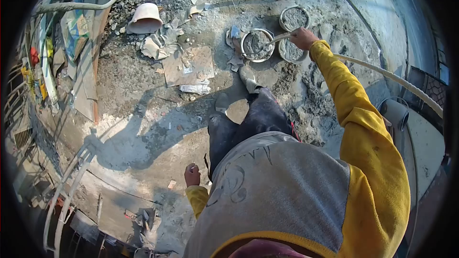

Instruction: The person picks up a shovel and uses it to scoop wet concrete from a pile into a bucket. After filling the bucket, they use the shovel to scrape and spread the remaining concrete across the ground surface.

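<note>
My right hand (303, 38) is closed around a pale handle (281, 37) that slants into a bucket (243, 43) of wet grey mortar (257, 43). The handle's lower end is in the bucket, and I cannot make out its shape. Two more mortar-filled buckets stand close by: one bucket (280, 19) behind, the other bucket (289, 61) just below my right hand, which partly covers it. My left hand (192, 175) hangs low beside my body, its fingers loosely curled with nothing visible in them.
An overturned white bucket (145, 18) lies among rubble and torn paper. A flat board (189, 67) is on the rough ground ahead of my feet. Long poles (71, 186) stand at left. Another pole (397, 77) crosses at right, near a wall (373, 14).
</note>
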`<act>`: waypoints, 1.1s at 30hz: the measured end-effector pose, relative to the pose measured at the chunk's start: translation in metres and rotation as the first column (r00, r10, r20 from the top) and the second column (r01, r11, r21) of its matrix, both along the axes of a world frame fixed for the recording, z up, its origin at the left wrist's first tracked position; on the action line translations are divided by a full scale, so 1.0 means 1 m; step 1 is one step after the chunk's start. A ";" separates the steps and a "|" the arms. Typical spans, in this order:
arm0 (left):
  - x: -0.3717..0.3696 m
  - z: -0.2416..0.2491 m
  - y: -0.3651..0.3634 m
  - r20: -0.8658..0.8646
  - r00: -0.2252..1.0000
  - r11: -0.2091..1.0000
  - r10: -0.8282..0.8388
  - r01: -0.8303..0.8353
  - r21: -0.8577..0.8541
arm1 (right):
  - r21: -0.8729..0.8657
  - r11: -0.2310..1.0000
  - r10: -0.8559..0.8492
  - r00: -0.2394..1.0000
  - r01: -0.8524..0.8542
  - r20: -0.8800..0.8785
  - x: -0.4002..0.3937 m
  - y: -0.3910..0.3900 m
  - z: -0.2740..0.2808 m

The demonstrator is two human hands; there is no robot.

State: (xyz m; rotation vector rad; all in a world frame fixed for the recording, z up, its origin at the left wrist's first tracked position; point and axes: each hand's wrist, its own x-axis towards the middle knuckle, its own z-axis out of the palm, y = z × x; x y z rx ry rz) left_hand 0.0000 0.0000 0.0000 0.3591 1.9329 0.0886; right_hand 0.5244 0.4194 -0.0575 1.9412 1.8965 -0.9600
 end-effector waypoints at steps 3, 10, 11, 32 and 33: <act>0.087 -0.038 0.057 0.099 0.994 0.996 -0.049 0.041 0.079 | 0.123 0.987 -0.082 0.986 0.100 -0.144 0.019 0.041 -0.094; 0.146 -0.036 0.009 0.109 0.945 0.950 -0.308 0.311 -0.005 | -0.089 0.932 -0.358 0.932 0.353 -0.050 0.069 0.036 -0.179; 0.150 -0.037 0.014 0.112 0.946 0.952 -0.303 0.307 -0.013 | -0.024 0.956 -0.292 0.956 0.291 -0.015 0.081 0.040 -0.196; 0.151 -0.071 0.030 -0.031 0.803 0.795 -0.596 0.594 0.124 | -0.340 0.649 -0.745 0.476 0.681 -0.468 0.042 -0.020 -0.102; 0.150 -0.068 0.031 -0.029 0.812 0.804 -0.584 0.582 0.120 | -0.420 0.624 -0.772 0.439 0.659 -0.459 0.020 -0.021 -0.060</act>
